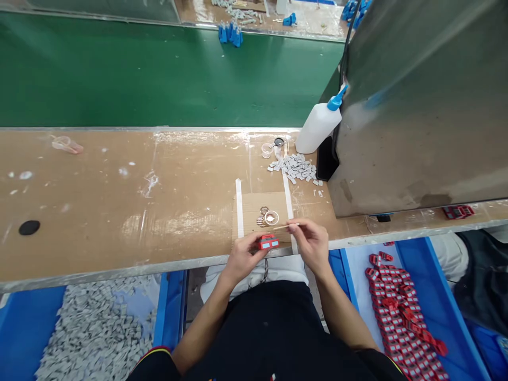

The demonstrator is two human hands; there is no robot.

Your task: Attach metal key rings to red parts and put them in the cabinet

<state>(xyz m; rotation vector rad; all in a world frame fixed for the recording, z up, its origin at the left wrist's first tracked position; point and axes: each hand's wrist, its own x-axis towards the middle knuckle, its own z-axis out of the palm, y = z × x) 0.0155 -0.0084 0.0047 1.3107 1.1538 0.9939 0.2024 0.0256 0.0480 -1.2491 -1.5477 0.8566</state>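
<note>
Between the fingers of my left hand (244, 256) is a small red toy car part (269, 242) with pale blue window patches, held at the table's front edge. My right hand (311, 244) pinches a thin wooden stick (281, 227), whose far end reaches over to the red part. Just beyond both hands, a small round cup (271, 217) with white contents sits on a cardboard piece (254, 203). Brown smears or small marks lie left of the cup. Farther back is a pile of small grey pieces (297, 167).
A white bottle (317, 127) with a blue nozzle stands behind the grey pile, beside a dark phone-like slab (327, 160) and a large metal box (413, 106). Below the table are a bin of grey pieces (95, 328) and a blue bin (448, 301) of red parts. A green conveyor-like strip (159, 74) runs behind.
</note>
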